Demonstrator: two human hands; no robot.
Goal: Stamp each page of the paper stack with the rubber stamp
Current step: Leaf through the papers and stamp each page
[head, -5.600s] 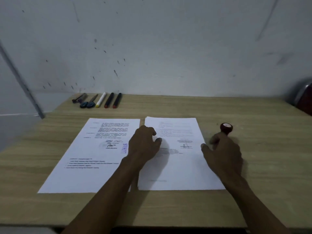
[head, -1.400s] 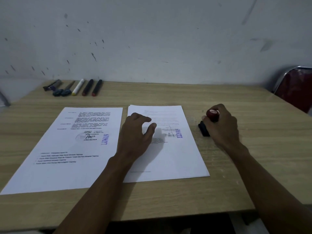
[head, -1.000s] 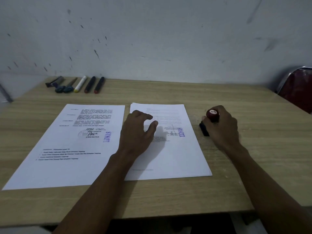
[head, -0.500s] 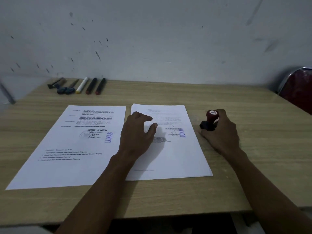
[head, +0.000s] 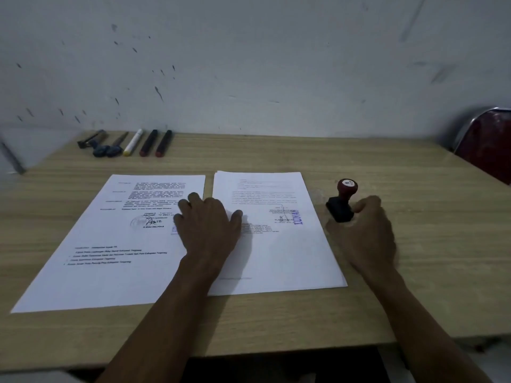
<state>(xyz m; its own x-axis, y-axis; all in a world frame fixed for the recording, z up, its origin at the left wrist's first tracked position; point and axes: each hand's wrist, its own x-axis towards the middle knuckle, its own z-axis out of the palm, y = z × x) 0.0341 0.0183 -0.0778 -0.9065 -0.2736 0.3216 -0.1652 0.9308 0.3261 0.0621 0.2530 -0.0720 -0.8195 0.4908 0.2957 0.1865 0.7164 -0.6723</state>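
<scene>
Wooden table (head: 276, 322), pale grain, set against a scuffed white wall (head: 276, 64). On it, two lots of paper side by side: paper stack (head: 279, 252) at centre, top sheet printed and bearing a blue stamp mark (head: 298, 221) near its right edge; stamped page (head: 110, 258) just to its left, edges nearly touching. Left hand (head: 208, 225) laid flat across the seam between the two, fingers spread and fairly straight, thumb resting on the stack, gripping nothing. Rubber stamp (head: 341, 201) standing tilted on the bare wood just right of the stack, dark red knob up, black base down on the table. Right hand (head: 367, 233) resting beside the stamp on its near-right side, fingers loosely curled; curled fingers close against the black base, knob wholly free above them; whether actually pinching the base, cannot tell. Row of markers (head: 141, 142) and other small tools lying along the far left edge by the wall, well apart from both hands. Dark red chair (head: 486, 147) at far right.
</scene>
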